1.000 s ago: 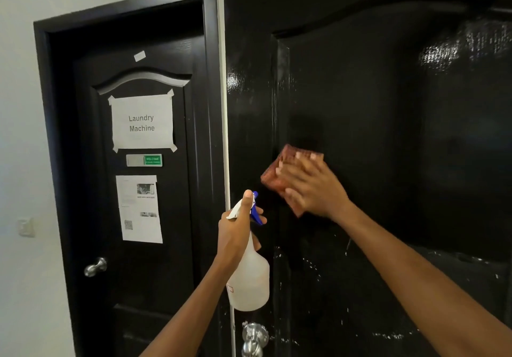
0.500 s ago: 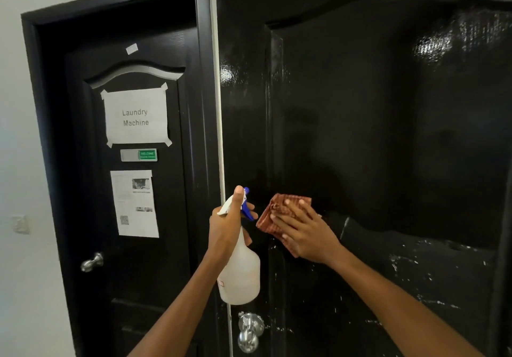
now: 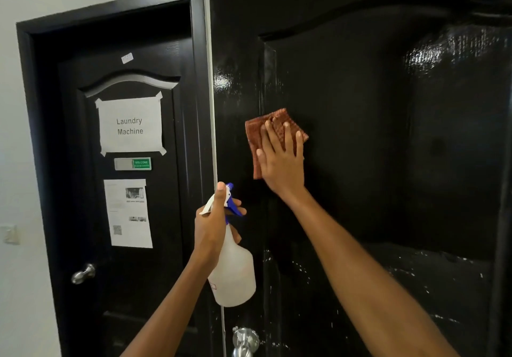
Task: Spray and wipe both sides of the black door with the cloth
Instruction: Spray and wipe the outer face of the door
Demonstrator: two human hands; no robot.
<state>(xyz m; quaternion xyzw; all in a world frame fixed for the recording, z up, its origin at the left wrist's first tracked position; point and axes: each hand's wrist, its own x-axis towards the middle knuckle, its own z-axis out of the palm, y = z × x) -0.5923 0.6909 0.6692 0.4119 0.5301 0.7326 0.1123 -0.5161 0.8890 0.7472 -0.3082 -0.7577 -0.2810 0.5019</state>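
The black door [image 3: 360, 135] stands right in front, glossy and wet-looking, and the right hand [image 3: 281, 162] presses the reddish cloth [image 3: 273, 124] flat against it with straight fingers, so this looks like the wiping step on this side. Below and left of that hand, the left hand [image 3: 212, 226] grips the spray bottle [image 3: 234, 270], ready for another spray. White flecks lower down probably need wiping next; further left is a second door [image 3: 124, 273] with a laundry sign [image 3: 130, 125].

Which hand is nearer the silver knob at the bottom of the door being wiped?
Left. The left hand grips the spray bottle just above the knob; the right hand presses the cloth against the door much higher up.
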